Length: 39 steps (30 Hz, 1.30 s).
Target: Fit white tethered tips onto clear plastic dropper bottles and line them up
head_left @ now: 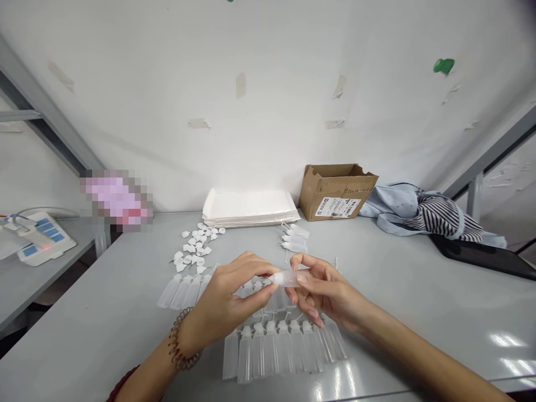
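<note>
Both hands meet over the table, with a small translucent squeeze bottle lying sideways between them. My right hand is closed around the bottle's body, thumb in front. At the bottle's left end, my left hand pinches its white tip between thumb and forefinger, which partly hide it. Below the hands is a row of similar bottles with white tops. More bottles lie left of my left hand, and some between the hands are partly covered. Loose white caps are scattered behind the left hand.
Several bottles with thin tips lie behind my right hand. A stack of white padded envelopes and an open cardboard box stand against the wall. Cloth items and a dark flat object lie at right.
</note>
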Each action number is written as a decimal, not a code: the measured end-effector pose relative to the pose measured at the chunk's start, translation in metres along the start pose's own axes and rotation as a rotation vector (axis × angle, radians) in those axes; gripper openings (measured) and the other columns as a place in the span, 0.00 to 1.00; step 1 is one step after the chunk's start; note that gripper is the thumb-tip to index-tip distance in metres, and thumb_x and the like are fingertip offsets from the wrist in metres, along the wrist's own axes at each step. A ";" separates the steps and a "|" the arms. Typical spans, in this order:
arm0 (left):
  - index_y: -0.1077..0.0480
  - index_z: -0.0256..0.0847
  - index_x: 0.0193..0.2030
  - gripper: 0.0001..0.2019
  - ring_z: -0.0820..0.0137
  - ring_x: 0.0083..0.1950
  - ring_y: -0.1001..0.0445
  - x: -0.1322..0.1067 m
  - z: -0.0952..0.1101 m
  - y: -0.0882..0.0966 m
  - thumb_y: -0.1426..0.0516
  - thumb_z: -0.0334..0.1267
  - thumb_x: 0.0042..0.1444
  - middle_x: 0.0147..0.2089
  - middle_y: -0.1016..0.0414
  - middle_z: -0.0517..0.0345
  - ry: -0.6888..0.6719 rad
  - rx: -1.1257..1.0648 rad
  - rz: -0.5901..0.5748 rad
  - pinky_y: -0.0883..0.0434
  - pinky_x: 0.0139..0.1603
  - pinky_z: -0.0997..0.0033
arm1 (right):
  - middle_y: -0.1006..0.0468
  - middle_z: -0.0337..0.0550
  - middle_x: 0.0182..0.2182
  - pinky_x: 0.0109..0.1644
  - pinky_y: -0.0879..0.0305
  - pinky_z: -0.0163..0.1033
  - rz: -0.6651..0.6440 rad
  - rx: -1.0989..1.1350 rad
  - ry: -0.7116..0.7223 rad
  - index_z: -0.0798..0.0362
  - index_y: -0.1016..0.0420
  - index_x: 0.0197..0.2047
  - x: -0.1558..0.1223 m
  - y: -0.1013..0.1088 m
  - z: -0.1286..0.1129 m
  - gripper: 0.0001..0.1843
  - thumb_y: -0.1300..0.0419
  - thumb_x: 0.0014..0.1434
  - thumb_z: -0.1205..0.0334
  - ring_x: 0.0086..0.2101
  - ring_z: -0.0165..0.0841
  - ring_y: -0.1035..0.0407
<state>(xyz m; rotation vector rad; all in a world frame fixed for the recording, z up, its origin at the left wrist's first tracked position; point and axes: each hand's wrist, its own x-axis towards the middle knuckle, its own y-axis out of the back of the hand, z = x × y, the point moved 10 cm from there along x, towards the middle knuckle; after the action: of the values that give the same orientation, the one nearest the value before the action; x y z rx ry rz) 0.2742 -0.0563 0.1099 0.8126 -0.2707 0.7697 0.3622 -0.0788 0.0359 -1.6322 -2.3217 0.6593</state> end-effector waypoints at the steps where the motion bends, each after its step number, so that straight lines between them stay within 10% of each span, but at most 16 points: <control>1: 0.28 0.41 0.43 0.08 0.68 0.40 0.28 0.000 0.001 0.001 0.44 0.28 0.58 0.37 0.23 0.55 -0.026 0.012 0.014 0.31 0.41 0.68 | 0.25 0.38 0.26 0.17 0.39 0.27 0.003 -0.024 0.018 0.51 0.39 0.36 0.000 0.000 -0.002 0.11 0.41 0.59 0.56 0.17 0.22 0.37; 14: 0.27 0.40 0.40 0.08 0.69 0.36 0.25 -0.015 -0.043 0.050 0.45 0.38 0.58 0.34 0.22 0.57 0.348 0.158 0.369 0.27 0.40 0.70 | 0.26 0.46 0.39 0.32 0.35 0.39 0.573 -1.407 0.404 0.50 0.42 0.43 0.003 0.078 -0.065 0.09 0.49 0.63 0.56 0.26 0.32 0.33; 28: 0.27 0.39 0.37 0.15 0.66 0.32 0.26 -0.026 -0.087 0.086 0.46 0.49 0.54 0.30 0.22 0.56 0.661 0.226 0.392 0.32 0.27 0.74 | 0.28 0.47 0.39 0.34 0.33 0.40 0.539 -1.464 0.399 0.52 0.36 0.40 0.010 0.099 -0.067 0.05 0.50 0.61 0.63 0.32 0.34 0.32; 39: 0.27 0.43 0.25 0.09 0.61 0.31 0.25 -0.048 -0.139 0.106 0.46 0.43 0.44 0.27 0.22 0.57 0.868 0.637 -0.075 0.36 0.29 0.70 | 0.32 0.35 0.19 0.23 0.45 0.34 0.362 -1.454 0.237 0.51 0.34 0.29 -0.017 0.059 -0.078 0.08 0.47 0.61 0.61 0.20 0.28 0.40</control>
<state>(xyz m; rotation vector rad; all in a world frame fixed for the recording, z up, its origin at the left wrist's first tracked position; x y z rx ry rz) 0.1568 0.0684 0.0509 0.9884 0.8139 1.0819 0.4506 -0.0600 0.0769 -2.3575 -2.3068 -1.4883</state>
